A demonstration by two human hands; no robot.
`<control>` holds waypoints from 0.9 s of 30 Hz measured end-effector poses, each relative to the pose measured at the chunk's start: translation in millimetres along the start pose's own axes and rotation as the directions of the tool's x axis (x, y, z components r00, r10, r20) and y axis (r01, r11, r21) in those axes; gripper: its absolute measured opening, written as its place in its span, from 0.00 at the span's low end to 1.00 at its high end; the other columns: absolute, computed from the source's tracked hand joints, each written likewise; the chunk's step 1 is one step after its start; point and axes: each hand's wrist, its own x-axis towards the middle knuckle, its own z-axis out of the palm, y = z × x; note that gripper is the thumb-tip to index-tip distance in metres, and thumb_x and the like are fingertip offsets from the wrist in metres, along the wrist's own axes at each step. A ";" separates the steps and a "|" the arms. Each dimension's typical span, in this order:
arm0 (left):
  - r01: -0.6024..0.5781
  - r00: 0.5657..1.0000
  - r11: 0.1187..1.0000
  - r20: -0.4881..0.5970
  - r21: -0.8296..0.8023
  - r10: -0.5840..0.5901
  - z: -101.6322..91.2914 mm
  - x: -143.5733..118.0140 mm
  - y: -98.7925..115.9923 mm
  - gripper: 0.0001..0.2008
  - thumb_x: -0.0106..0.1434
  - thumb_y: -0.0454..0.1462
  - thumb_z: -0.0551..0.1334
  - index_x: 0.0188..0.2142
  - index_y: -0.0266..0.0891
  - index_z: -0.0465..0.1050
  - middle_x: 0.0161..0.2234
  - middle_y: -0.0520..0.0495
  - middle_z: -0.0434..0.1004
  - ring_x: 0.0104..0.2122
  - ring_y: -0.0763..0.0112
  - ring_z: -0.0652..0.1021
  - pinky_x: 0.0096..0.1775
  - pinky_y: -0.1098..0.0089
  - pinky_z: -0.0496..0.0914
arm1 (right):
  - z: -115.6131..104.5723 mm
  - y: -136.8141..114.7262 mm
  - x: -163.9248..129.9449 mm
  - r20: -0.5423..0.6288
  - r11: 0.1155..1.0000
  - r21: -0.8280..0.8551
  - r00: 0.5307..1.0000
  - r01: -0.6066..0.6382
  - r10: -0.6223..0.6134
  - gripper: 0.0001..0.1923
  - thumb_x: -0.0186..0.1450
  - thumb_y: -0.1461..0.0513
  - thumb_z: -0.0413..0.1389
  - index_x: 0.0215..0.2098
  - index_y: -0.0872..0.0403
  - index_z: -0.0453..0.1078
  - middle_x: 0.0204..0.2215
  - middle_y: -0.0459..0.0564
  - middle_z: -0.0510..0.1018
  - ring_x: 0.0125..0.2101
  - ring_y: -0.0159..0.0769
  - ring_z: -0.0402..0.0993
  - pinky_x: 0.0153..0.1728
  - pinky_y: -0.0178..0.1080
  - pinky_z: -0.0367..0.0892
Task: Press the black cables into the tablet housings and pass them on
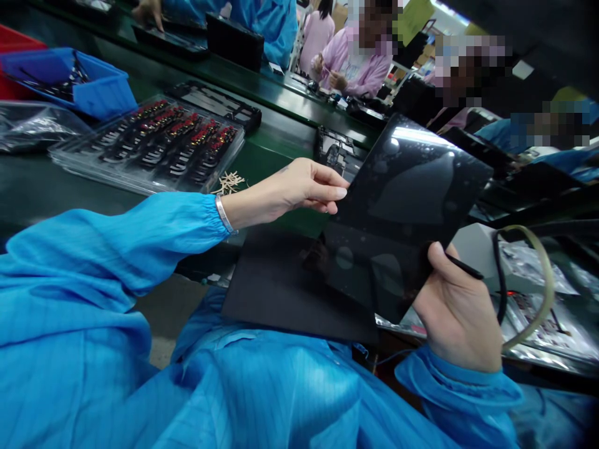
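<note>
Hands both grip glossy black panel (402, 206), tilted: left hand (290, 190) pinches upper-left edge, fingers nearly closed; right hand (456, 312) clasps lower-right edge, thin black stylus (463, 267) in fingers.

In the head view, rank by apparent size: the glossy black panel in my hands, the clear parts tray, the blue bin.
1. Glossy black panel, though it is nearest the camera.
2. Clear parts tray.
3. Blue bin, partly cut off, so unsure.
</note>
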 end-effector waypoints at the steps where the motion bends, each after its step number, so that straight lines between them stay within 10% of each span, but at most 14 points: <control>1: -0.001 1.000 1.000 -0.002 0.001 0.001 0.5 -0.2 0.0 0.04 0.64 0.25 0.67 0.38 0.29 0.77 0.26 0.52 0.77 0.25 0.81 0.78 0.35 0.76 0.73 | -0.6 0.7 -0.2 0.004 1.000 -0.007 1.000 0.003 -0.003 0.12 0.69 0.64 0.57 0.47 0.48 0.81 0.60 0.48 0.77 0.63 0.43 0.72 0.68 0.56 0.65; 5: -0.021 1.000 0.999 0.002 0.031 0.021 0.1 -0.6 0.3 0.04 0.64 0.25 0.66 0.38 0.29 0.76 0.26 0.53 0.77 0.25 0.81 0.78 0.35 0.75 0.73 | -2.2 1.8 1.9 0.052 0.994 -0.082 0.997 0.066 -0.062 0.10 0.66 0.61 0.62 0.45 0.48 0.81 0.57 0.48 0.80 0.61 0.44 0.74 0.67 0.57 0.66; 8: -0.123 0.991 0.986 0.064 0.110 0.116 -4.6 3.9 3.8 0.04 0.64 0.25 0.66 0.36 0.31 0.74 0.27 0.52 0.78 0.27 0.78 0.81 0.36 0.74 0.74 | -0.3 -3.6 6.1 0.074 0.881 -0.242 0.913 0.406 -0.400 0.08 0.64 0.60 0.66 0.43 0.48 0.81 0.47 0.47 0.83 0.57 0.43 0.76 0.67 0.53 0.64; 12: -0.286 0.955 0.934 0.146 0.212 0.259 -17.4 22.2 4.0 0.07 0.60 0.27 0.69 0.35 0.32 0.73 0.31 0.48 0.82 0.34 0.70 0.84 0.42 0.68 0.77 | 6.8 -9.4 2.6 0.338 0.230 -0.507 0.436 0.831 -0.834 0.12 0.63 0.63 0.68 0.45 0.50 0.82 0.35 0.46 0.83 0.44 0.44 0.82 0.56 0.47 0.74; 14: -0.361 0.925 0.912 0.196 0.194 0.324 -26.5 32.3 -4.7 0.09 0.59 0.31 0.71 0.36 0.32 0.74 0.37 0.42 0.84 0.38 0.65 0.84 0.46 0.63 0.78 | 9.6 -4.2 -5.8 0.608 -0.019 -0.440 0.282 0.898 -0.742 0.21 0.67 0.67 0.63 0.57 0.51 0.77 0.45 0.49 0.85 0.46 0.44 0.83 0.53 0.44 0.77; 19: -0.351 0.903 0.894 0.353 0.279 0.245 -61.6 27.8 -40.7 0.22 0.55 0.43 0.74 0.46 0.35 0.76 0.60 0.35 0.77 0.56 0.55 0.80 0.56 0.58 0.75 | -1.6 28.7 -29.1 0.930 -0.186 -0.077 0.003 0.980 -0.368 0.28 0.72 0.72 0.50 0.69 0.64 0.63 0.61 0.66 0.75 0.63 0.52 0.72 0.64 0.51 0.70; 21: -0.308 0.944 0.812 0.266 0.496 0.196 -79.0 7.7 -48.6 0.28 0.58 0.44 0.72 0.56 0.34 0.75 0.62 0.35 0.74 0.52 0.56 0.82 0.55 0.59 0.76 | -11.9 40.4 -35.9 0.959 -0.230 -0.030 -0.037 0.973 -0.282 0.25 0.72 0.72 0.50 0.67 0.69 0.65 0.60 0.71 0.75 0.65 0.54 0.68 0.66 0.54 0.68; 27: 0.019 0.994 0.308 -0.052 0.951 0.101 -106.2 -75.1 -45.3 0.25 0.71 0.48 0.55 0.59 0.36 0.76 0.56 0.40 0.80 0.56 0.56 0.79 0.61 0.54 0.70 | -23.1 56.3 -52.5 0.967 -0.211 -0.097 0.041 0.973 -0.253 0.18 0.72 0.74 0.52 0.58 0.70 0.72 0.56 0.72 0.78 0.61 0.55 0.73 0.61 0.54 0.74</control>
